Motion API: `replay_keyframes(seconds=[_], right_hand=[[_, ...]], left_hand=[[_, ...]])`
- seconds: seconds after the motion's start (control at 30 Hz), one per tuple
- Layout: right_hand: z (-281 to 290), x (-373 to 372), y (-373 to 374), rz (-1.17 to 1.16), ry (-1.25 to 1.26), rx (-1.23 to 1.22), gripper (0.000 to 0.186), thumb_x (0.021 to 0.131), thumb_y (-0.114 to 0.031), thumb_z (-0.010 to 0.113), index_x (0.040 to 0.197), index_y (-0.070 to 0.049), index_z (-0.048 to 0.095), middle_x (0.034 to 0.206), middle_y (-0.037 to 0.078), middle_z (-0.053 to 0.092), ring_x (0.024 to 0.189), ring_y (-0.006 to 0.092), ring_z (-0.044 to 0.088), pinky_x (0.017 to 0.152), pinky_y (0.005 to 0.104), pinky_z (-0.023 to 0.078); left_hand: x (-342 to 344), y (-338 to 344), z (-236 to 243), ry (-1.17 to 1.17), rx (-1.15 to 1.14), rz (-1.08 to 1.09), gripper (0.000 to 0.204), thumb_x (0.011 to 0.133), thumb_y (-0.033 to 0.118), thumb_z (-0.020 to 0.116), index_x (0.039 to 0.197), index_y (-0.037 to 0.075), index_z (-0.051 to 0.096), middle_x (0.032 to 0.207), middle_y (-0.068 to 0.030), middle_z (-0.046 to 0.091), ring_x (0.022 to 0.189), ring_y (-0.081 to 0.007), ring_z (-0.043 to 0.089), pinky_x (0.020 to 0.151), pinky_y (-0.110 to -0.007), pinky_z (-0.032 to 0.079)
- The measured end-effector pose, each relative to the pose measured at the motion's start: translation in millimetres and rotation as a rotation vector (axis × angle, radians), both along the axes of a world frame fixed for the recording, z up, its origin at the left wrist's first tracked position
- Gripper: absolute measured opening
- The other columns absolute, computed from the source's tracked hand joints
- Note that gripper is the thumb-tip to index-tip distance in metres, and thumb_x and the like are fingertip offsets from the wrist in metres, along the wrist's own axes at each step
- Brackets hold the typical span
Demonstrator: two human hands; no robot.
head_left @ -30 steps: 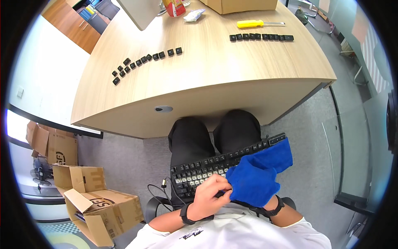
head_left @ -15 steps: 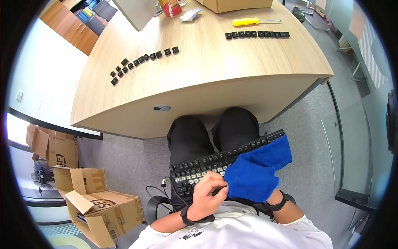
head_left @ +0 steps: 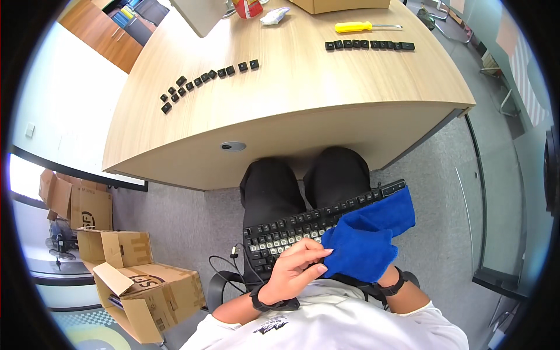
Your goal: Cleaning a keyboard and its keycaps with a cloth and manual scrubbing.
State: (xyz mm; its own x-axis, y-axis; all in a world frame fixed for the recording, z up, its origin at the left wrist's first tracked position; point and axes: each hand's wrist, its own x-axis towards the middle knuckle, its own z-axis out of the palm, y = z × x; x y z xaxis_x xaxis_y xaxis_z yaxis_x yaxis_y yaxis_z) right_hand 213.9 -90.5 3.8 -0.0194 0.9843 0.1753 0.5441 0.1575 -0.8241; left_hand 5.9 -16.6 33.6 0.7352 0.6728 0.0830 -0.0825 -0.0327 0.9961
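A black keyboard [head_left: 283, 224] lies slantwise across my lap, and pale switch mounts show where several keycaps are off. A blue cloth [head_left: 363, 248] drapes over its right part. My right hand [head_left: 385, 276] is beneath the cloth, so only a bit by the wrist shows and its fingers are hidden. Over the lower keys is my left hand [head_left: 298, 267], its fingers stretched toward the cloth's left edge and the thumb apart from them. The fingertips are at the cloth's edge, with nothing visibly gripped between them.
On the desk [head_left: 291, 87] ahead, loose black keycaps form a left group [head_left: 204, 76] and a right row [head_left: 370, 45]. Behind that row lies a yellow-handled screwdriver [head_left: 356, 27]. A cardboard box [head_left: 341, 4] stands at the back; open cartons [head_left: 154, 291] sit on the floor at left.
My left hand's thumb and fingers have parted from a pinch beside the cloth. The cloth has shifted slightly and its folds have changed. The whole view has moved a little.
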Motion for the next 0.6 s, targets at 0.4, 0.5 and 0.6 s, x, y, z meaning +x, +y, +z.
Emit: replay_keyframes(seconds=[0.4,0.5,0.6], right_hand=[[38.5,-9.0,30.7,-0.215,-0.597,-0.157,0.031,0.073,-0.036,0.079,0.076,-0.011,0.062,0.068,0.007,0.056,0.070,0.0251,0.062,0.060,0.0406,0.049],[20.3,11.4,26.6,-0.053,-0.632,0.104,0.034,0.070,-0.035,0.080,0.068,-0.009,0.059,0.068,0.009,0.056,0.066,0.0283,0.059,0.061,0.0417,0.049],[1.9,14.4,9.6,-0.020,-0.566,0.065,0.033,0.071,-0.035,0.080,0.071,-0.008,0.060,0.070,0.009,0.056,0.068,0.0282,0.059,0.063,0.0416,0.049]], left_hand=[[-30.5,22.9,12.3,0.264,0.319,0.212,0.026,0.075,-0.005,0.081,0.099,-0.003,0.073,0.096,-0.0128,0.070,0.089,-0.0208,0.067,0.077,-0.030,0.052],[-62.1,47.9,6.1,0.332,0.431,0.372,0.021,0.076,-0.001,0.082,0.095,0.000,0.073,0.095,-0.0132,0.074,0.080,-0.0224,0.070,0.072,-0.031,0.056],[-82.3,49.9,9.5,0.553,0.503,0.409,0.022,0.078,0.001,0.082,0.098,0.000,0.073,0.094,-0.0129,0.076,0.073,-0.0219,0.070,0.068,-0.031,0.056]])
